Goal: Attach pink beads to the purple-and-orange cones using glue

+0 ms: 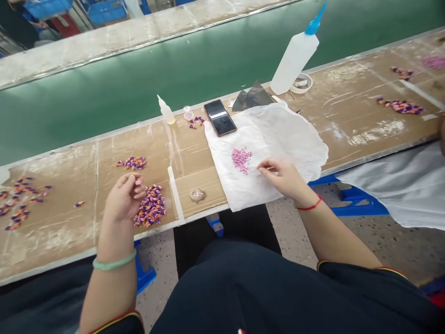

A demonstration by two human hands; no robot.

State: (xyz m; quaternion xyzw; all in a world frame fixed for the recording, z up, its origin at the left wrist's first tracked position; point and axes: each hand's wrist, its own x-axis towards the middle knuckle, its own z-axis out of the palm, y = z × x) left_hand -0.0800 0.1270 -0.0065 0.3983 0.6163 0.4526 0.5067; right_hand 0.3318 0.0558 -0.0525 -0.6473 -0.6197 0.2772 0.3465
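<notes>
My left hand [124,197] is curled over the bench with its fingers pinched on a small purple and orange piece, right beside a pile of the same pieces [151,206]. My right hand [282,175] rests on a white cloth [278,134], fingertips pinched together and pointing toward a small heap of pink beads [241,158]. What those fingertips hold, if anything, is too small to see. A second small pile of purple and orange pieces [132,162] lies farther back.
A phone [219,117] lies at the cloth's far corner. A big squeeze bottle with a blue tip [295,58] and a small glue bottle [166,110] stand by the green conveyor belt [139,79]. More pieces [19,202] lie at left and right [401,106].
</notes>
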